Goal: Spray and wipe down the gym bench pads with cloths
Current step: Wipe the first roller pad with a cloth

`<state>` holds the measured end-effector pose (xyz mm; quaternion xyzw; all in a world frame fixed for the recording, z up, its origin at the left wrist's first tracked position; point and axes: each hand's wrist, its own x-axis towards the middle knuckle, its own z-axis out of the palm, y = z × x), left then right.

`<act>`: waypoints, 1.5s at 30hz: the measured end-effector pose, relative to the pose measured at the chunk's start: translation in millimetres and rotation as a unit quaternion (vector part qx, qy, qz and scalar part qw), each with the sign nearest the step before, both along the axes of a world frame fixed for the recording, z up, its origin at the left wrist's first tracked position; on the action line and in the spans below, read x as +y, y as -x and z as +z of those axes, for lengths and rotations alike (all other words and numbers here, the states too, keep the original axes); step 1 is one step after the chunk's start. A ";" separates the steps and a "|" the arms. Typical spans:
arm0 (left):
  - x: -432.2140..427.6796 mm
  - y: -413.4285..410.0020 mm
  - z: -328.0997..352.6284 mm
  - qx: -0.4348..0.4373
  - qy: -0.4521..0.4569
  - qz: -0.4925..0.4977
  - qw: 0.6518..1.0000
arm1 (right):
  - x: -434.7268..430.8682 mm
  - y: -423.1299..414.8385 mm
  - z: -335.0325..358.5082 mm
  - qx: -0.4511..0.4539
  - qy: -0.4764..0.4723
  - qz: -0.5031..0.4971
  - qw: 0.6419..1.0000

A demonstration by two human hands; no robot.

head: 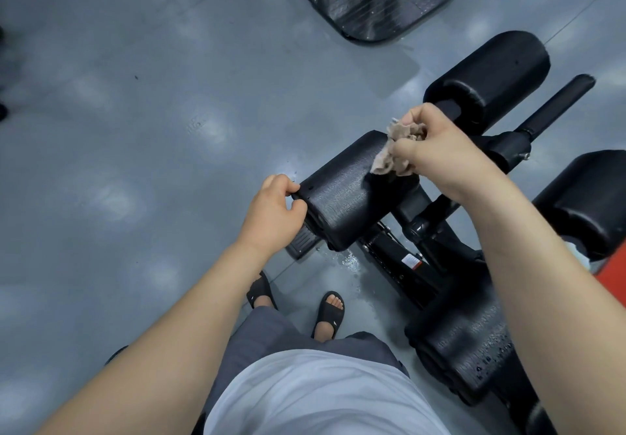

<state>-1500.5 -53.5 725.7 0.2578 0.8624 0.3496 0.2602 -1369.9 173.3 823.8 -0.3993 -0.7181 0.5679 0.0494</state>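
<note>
Item: roller pad (352,194), black, textured, mounted crosswise on a black bench frame (420,231).

- Left hand (274,211): placed at the pad's left end. The end rim is gripped by curled fingers (294,186) above and the thumb on the end face.
- Right hand (440,150): held over the pad's right end. The fingers are clenched round a cloth (393,155).
- Cloth: tan, crumpled. One part is bunched inside the fist; the rest is let out below and left of the fingertips and is laid on the pad's upper right surface, touching it.
- Second pad (487,75): beyond the roller pad, up and to the right.
- Third pad (582,197): to its right, behind the right forearm.
- Wet pad (474,350): nearer than the roller pad, on the right, beaded with droplets.
- Handle bar (555,106): seen between the second and third pads.
- Floor (135,163): grey, with a wet patch (349,260) just below the roller pad.
- Sandals (330,312): black, worn, below the roller pad.
</note>
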 end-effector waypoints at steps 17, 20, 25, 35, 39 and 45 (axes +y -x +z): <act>3.7 2.2 2.2 0.012 -0.002 0.001 1.000 | 19.4 -2.3 -31.3 -0.155 -0.362 0.087 0.915; 4.1 0.8 1.8 0.014 -0.005 0.001 1.000 | 23.3 -0.8 -36.2 -0.176 -0.379 0.079 0.905; 4.2 -0.8 0.3 0.014 -0.020 0.005 1.000 | -23.4 -0.2 -39.5 -0.111 -0.348 0.145 0.920; 0.1 -9.1 8.9 0.047 -0.039 -0.020 0.998 | -18.7 -6.0 -39.5 -0.067 -0.404 0.185 0.893; -0.8 -14.6 7.8 0.085 -0.054 -0.026 0.995 | 7.8 1.3 -42.5 -0.132 -0.390 0.098 0.906; -1.5 -14.8 7.7 0.085 -0.059 -0.025 0.994 | -36.9 3.2 -39.9 -0.078 -0.358 0.185 0.912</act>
